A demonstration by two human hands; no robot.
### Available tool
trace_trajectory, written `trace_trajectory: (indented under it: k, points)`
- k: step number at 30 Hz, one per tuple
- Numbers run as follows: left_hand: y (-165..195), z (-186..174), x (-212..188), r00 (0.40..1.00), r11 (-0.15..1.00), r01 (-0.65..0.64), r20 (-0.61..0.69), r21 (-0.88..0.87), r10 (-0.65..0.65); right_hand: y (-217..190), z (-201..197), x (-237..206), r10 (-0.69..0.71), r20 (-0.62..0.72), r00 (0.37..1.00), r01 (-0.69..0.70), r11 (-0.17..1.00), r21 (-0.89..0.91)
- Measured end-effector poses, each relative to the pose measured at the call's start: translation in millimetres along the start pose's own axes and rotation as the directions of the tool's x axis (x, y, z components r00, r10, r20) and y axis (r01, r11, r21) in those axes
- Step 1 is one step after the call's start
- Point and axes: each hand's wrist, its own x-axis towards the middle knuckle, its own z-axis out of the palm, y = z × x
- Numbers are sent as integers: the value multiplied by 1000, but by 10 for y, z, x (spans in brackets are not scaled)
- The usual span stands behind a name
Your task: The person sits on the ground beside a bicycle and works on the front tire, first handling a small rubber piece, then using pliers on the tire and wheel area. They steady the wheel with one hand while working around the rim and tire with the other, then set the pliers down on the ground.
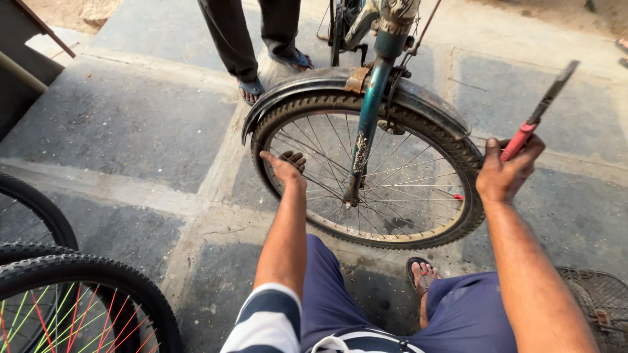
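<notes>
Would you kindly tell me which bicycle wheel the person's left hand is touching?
The left hand rests on the silver-spoked wheel with the dark mudguard; the black-tyred wheel with coloured spokes at lower left is untouched.

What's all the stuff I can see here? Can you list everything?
Bicycle front wheel: one, black tyre, silver spokes, centre, standing upright on the floor.
Fork: one, teal, over the wheel.
Mudguard: one, dark, curving over the tyre.
Other wheels: at least two, black tyres, one with coloured spokes, lower left.
Wire basket: one, dark, lower right.
Stone floor: grey slabs.
Bystander's legs: two, dark trousers, sandals, top.
Pliers: one, red handle, raised in the right hand.
Own foot: one, sandalled, under the wheel.
Left hand: on the spokes by the tyre.
Right hand: shut on the pliers.
</notes>
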Motion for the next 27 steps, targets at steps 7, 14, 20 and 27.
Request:
trace_trajectory:
  k: [7, 14, 20, 27]
  points:
    - [-188, -401, -475, 681, 603, -650, 4, 462, 732, -226, -44, -136, -187, -169, 968, 156, 970, -185]
    - [-49, -143, -1178, 589, 754, -626, 754, 199, 290, -1207, 77, -1582, -168, 157, 973, 81, 890, 448]
    - [242, 18, -1629, 459, 388, -802, 884, 454, -85, -1929, 446, -1733, 116, 615, 780, -289, 938, 190]
    - [103, 421, -1228, 538, -9, -843, 842, 538, 28, -1851, 1020, -1512, -226, 494, 840, 145, 970, 196]
